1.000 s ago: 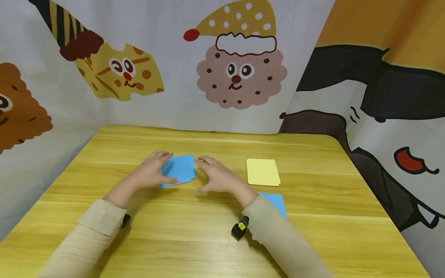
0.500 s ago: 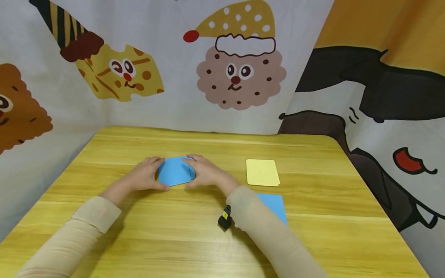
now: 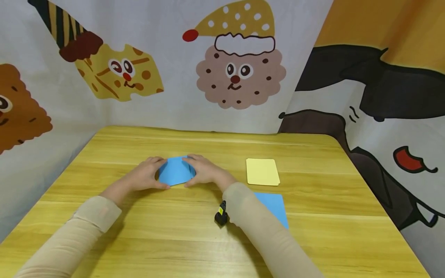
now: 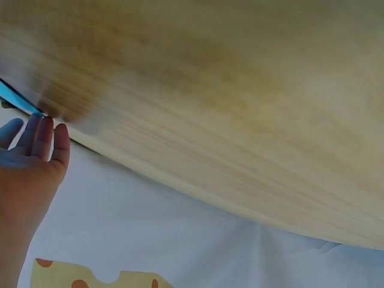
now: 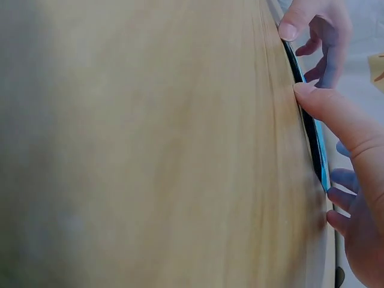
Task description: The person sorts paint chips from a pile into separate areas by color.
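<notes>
A small stack of square blue cards (image 3: 175, 172) lies on the wooden table, left of the middle. My left hand (image 3: 144, 174) grips its left side, thumb at the near edge and fingers at the far edge. From the other side my right hand (image 3: 204, 171) holds the right edge, fingers over the far corner and thumb at the near one. Between the two hands the top card bows upward. The right wrist view shows a dark gap beneath the blue card edge (image 5: 322, 153). In the left wrist view, fingertips of the left hand (image 4: 30, 174) meet a blue corner.
A stack of pale yellow cards (image 3: 262, 172) lies to the right on the table (image 3: 167, 239). Nearer, another blue card (image 3: 272, 204) is partly covered by the right sleeve (image 3: 264, 231). A printed curtain (image 3: 156, 112) hangs behind the table's far edge.
Both hands have closed in on the blue cards, the right one moving left, and now grip their sides. The top card, flat before, is bowed. Over the last half second little has moved.
</notes>
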Motion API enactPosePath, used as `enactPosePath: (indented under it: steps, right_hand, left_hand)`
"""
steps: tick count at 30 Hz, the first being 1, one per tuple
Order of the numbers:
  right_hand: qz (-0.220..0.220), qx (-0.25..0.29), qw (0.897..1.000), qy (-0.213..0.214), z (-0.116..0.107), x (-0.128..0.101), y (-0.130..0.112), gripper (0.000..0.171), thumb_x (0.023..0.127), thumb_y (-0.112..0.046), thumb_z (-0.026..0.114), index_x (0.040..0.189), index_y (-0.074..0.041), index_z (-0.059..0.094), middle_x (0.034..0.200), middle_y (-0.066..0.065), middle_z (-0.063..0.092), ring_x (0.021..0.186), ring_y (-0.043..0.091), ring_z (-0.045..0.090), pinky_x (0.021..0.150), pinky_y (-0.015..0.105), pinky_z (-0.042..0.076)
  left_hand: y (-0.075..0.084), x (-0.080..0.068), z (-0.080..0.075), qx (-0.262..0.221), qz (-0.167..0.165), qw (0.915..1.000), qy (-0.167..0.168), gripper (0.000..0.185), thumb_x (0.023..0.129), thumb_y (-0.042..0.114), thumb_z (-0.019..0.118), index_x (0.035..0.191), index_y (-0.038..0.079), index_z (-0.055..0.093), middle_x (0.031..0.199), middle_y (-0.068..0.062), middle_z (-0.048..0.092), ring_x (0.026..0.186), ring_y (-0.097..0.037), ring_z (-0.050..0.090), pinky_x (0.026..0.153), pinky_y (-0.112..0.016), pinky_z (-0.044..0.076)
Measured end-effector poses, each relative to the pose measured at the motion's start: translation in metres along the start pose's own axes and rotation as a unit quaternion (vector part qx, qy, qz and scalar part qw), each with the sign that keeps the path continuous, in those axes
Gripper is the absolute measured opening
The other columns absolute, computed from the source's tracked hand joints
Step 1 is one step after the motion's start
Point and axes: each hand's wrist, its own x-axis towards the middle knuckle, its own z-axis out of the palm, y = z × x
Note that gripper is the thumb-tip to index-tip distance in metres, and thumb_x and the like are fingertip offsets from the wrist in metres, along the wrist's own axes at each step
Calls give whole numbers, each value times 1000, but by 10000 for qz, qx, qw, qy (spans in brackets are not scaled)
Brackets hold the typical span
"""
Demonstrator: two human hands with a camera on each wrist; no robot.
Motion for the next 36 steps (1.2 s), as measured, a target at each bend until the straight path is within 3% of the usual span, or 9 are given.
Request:
enactPosePath:
  steps: [12, 19, 29, 36]
  right_hand:
    - [-66, -51, 9999, -56, -4, -6, -3, 96, 77, -53, 74, 153, -21, 25, 156, 6, 19, 142, 23, 17, 110, 41, 25]
    - [-292, -44, 9995, 141, -8, -14, -2, 95, 77, -54, 74, 152, -18, 29, 155, 10, 21, 141, 25, 19, 109, 42, 27]
    - [-565, -316, 9965, 534, -24, -43, -5, 95, 75, -54, 76, 150, -13, 34, 150, 12, 29, 137, 25, 25, 108, 44, 29]
    - [-499, -218, 9963, 671, -32, -72, 0, 95, 75, -53, 77, 149, -13, 35, 151, 13, 28, 138, 27, 23, 107, 48, 29]
  left_hand:
    - [2, -1, 0, -22, 335, 9992, 199, 99, 68, 53, 81, 136, -10, 45, 133, -24, 45, 120, -39, 42, 95, -56, 40]
    - [6, -1, -1, 21, 490, 9982, 342, 100, 67, 55, 81, 136, -9, 47, 131, -20, 45, 119, -36, 41, 94, -55, 40]
    - [29, 2, -7, -245, 548, 9976, 339, 98, 67, 50, 83, 138, -7, 45, 131, -16, 43, 119, -32, 40, 90, -52, 45]
    - [51, 6, -9, -390, 673, 9962, 384, 97, 67, 48, 83, 139, -5, 45, 132, -16, 42, 119, -32, 40, 87, -51, 47]
